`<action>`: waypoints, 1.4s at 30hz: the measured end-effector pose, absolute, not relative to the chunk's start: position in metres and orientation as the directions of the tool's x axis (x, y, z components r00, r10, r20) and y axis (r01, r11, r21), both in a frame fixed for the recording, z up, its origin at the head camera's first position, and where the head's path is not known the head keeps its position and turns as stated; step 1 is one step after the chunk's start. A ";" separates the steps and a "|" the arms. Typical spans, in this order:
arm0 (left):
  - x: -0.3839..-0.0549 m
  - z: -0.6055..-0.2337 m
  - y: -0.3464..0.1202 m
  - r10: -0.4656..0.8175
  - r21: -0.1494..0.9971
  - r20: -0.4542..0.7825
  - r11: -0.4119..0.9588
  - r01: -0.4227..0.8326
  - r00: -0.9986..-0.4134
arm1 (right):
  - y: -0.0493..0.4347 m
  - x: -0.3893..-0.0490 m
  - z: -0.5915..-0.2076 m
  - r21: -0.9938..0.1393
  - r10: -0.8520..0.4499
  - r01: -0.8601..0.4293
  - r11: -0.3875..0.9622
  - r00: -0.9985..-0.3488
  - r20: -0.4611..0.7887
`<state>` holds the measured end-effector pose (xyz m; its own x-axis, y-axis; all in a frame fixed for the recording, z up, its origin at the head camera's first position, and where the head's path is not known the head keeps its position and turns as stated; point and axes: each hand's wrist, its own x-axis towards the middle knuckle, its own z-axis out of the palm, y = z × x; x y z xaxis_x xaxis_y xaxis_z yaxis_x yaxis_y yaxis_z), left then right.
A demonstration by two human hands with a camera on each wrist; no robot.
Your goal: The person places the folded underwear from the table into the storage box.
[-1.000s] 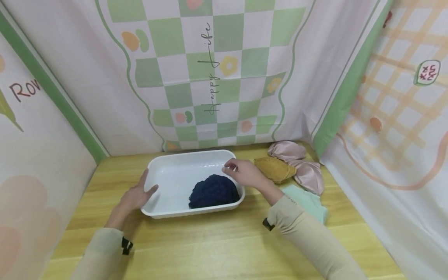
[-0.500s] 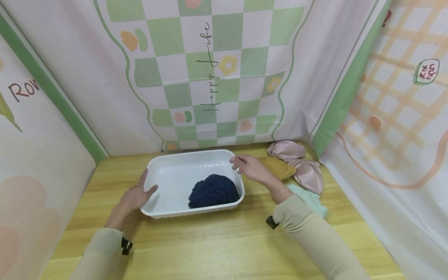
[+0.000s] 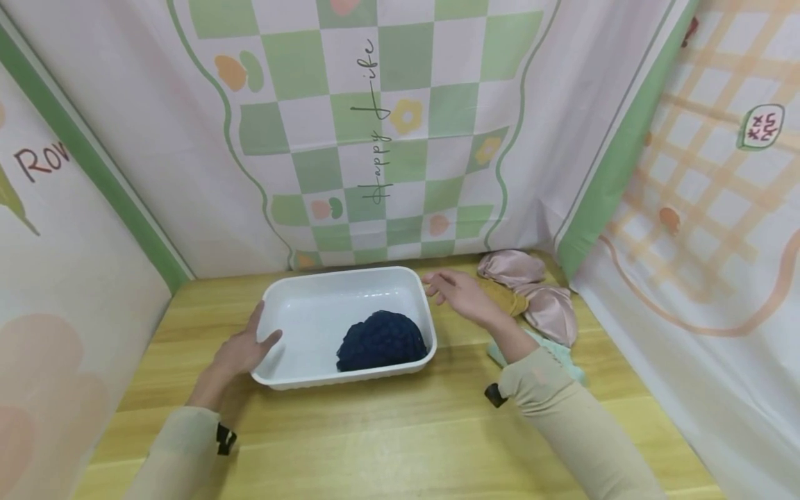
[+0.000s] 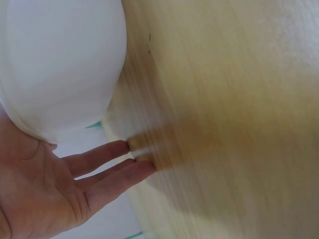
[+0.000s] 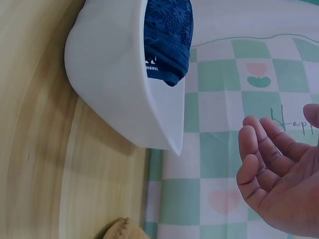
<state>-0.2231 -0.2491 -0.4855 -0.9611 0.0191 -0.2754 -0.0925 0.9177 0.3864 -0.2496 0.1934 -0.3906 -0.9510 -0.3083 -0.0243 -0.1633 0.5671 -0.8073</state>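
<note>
A white tray (image 3: 303, 323) was gripped at its left rim by the left hand (image 3: 240, 351), thumb inside; three straightened fingers were shown clearly only from the left wrist, and small white print (image 5: 151, 63) on the navy cloth bundle (image 3: 382, 342), lying in the tray's near right part, only from the right wrist. Past the right rim, the right hand (image 3: 462, 295) was held loosely curled, nothing grasped, a mustard cloth (image 3: 509, 298) being partly covered by it in the head view. Behind, a checked curtain (image 3: 356, 132) was hung.
</note>
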 end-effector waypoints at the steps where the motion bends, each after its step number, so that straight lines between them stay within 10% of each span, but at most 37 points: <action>1: -0.223 -0.486 -0.249 0.019 0.385 -0.274 0.918 -0.092 -0.961 | 0.195 -0.249 -0.390 -0.806 -0.303 -0.160 0.570 -0.953 -0.025; 42: -0.222 -0.484 -0.251 0.030 0.393 -0.262 0.916 -0.078 -0.965 | 0.260 -0.232 -0.390 -0.824 -0.239 -0.127 0.553 -0.971 -0.011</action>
